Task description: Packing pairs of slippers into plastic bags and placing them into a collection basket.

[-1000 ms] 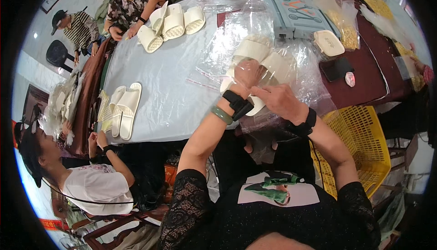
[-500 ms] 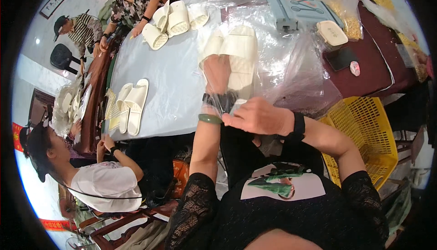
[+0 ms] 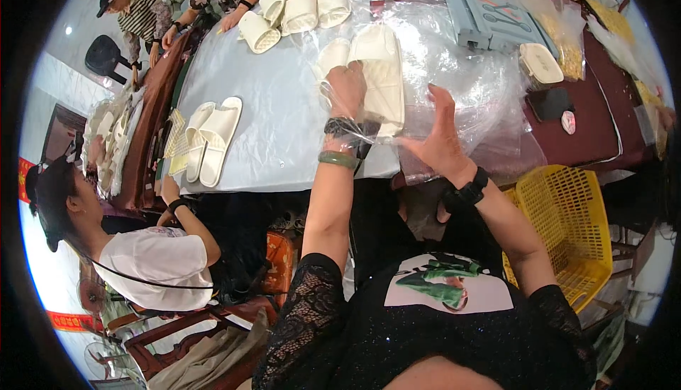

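Cream slippers (image 3: 377,48) lie inside the clear bag (image 3: 381,136), its mouth unclosed around the left hand (image 3: 346,90), whose hold is indeterminable; the right hand (image 3: 441,136) spreads wide.

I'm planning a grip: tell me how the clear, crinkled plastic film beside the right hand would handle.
The film is probably floppy, judging by its folds, and maybe slippery, given its glossy shine. Its see-through look suggests little weight.

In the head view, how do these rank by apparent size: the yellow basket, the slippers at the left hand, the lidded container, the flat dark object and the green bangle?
1. Yellow basket
2. Slippers, partly covered by the left hand
3. Lidded container and flat dark object: too alike to rank
4. Green bangle
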Motion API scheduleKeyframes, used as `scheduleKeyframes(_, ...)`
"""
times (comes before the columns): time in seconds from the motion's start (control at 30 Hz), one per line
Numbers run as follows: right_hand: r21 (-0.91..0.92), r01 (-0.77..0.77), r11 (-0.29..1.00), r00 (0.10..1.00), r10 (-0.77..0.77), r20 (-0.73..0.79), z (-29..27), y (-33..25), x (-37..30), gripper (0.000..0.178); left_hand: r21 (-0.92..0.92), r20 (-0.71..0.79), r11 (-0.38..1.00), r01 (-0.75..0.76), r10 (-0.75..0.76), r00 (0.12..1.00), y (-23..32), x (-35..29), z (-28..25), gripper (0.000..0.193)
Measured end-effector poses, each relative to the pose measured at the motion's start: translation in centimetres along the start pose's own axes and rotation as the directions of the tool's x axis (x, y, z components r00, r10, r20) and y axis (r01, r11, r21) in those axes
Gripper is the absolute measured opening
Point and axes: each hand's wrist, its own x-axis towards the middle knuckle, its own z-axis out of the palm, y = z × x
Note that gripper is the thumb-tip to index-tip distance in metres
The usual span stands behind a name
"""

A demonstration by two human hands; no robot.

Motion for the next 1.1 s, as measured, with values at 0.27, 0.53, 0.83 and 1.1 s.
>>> scheduleKeyframes(0.27, 0.500, -0.461, 0.733, 0.870, 0.485, 0.091, 1.4, 2.5, 0.4, 0.008, 0.112, 0.069, 0.983, -0.144, 0.137, 0.988, 1.6, 0.2, 0.0, 0.016)
scheduleKeyframes(0.53, -0.118, -0.030, 0.993, 0.960, 0.062, 0.272, -0.6, 1.7, -2.5, 0.019, 0.281, 0.023, 0.948, -0.153, 0.153, 0.988, 0.2, 0.8, 1.8, 0.017)
scheduleKeyframes(0.83, -0.173, -0.106, 0.979, 0.890, 0.171, 0.422, -3.3, 0.2, -4.7, 0.020, 0.066, 0.176, 0.980, -0.188, 0.174, 0.969, 1.0, 1.2, 5.1, 0.012)
scheduleKeyframes(1.1, 0.084, -0.705, 0.704, 0.620, 0.554, 0.556, -6.3, 0.3, -4.0, 0.030, 0.095, 0.052, 0.827, -0.554, 0.551, 0.833, -0.3, -2.4, 6.2, 0.028)
